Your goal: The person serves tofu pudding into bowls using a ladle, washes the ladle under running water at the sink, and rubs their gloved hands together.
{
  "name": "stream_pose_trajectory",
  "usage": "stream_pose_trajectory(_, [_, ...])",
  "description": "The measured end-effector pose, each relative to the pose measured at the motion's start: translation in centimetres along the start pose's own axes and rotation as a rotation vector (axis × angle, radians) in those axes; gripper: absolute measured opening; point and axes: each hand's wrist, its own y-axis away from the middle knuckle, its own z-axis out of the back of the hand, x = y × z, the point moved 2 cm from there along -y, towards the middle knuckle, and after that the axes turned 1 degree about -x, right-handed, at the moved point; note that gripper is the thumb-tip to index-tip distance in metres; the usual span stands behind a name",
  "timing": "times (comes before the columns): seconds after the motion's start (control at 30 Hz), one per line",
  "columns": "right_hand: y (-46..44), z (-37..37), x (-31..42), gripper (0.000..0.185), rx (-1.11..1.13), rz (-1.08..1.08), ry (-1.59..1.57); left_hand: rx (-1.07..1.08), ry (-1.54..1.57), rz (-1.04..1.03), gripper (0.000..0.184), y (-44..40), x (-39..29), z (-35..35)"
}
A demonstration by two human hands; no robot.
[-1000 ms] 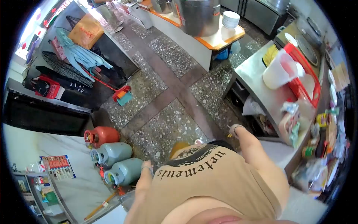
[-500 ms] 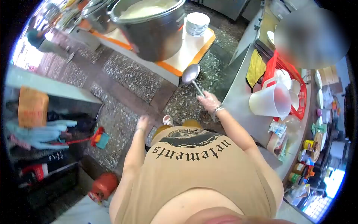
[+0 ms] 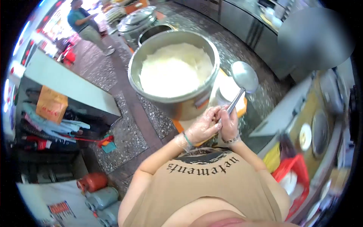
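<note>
My right hand [image 3: 229,126], in a clear plastic glove, is closed around the handle of a metal ladle [image 3: 245,78], its round bowl raised up and away from me. My left hand [image 3: 202,126], gloved the same way, meets the right one near the lower handle. Its fingers are curled; what they pinch, if anything, is hidden. Just beyond both hands stands a big steel pot [image 3: 177,103] holding a pale white mass [image 3: 176,70], its surface partly glaring. The ladle is outside the pot, to its right. White plates [image 3: 228,90] are partly covered by the ladle and hands.
A lidded pot [image 3: 138,20] stands behind the big one. At left are a shelf unit [image 3: 72,81] and gas cylinders [image 3: 102,198]. On the right, a counter carries a red basket [image 3: 293,166] and a plate [image 3: 305,137]. Another person [image 3: 85,26] stands far left.
The big pot now appears nearer, in front of me. The ladle has been lifted from low at my right side, and my left hand has come up to meet my right.
</note>
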Motion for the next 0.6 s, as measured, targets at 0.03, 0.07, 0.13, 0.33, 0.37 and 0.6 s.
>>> stream_pose_trajectory(0.03, [-2.5, 0.9, 0.9, 0.012, 0.067, 0.008, -0.026, -0.071, 0.025, 0.018, 0.056, -2.1, -0.3, -0.5])
stream_pose_trajectory(0.07, [-4.9, 1.4, 2.7, 0.012, 0.145, 0.019, 0.018, -0.137, 0.053, 0.032, 0.056, -4.4, -0.7, -0.9])
stream_pose_trajectory(0.13, [-8.0, 2.8, 4.6, 0.012, 0.148, -0.109, -0.022, -0.192, 0.069, 0.067, 0.059, -7.7, -2.0, -1.9])
stream_pose_trajectory(0.33, [-14.3, 5.9, 1.3, 0.019, 0.15, 0.023, 0.182, -0.338, 0.121, 0.037, 0.06, -13.8, -0.3, -2.2])
stream_pose_trajectory(0.37, [-15.2, 6.5, 1.2, 0.021, 0.186, 0.158, 0.315, -0.373, 0.106, 0.177, 0.053, -14.1, 2.1, -2.7])
stream_pose_trajectory(0.6, [-24.1, 17.5, 0.6, 0.015, 0.292, 0.039, 0.326, -0.404, -0.087, 0.27, 0.033, -25.3, 6.1, -8.1])
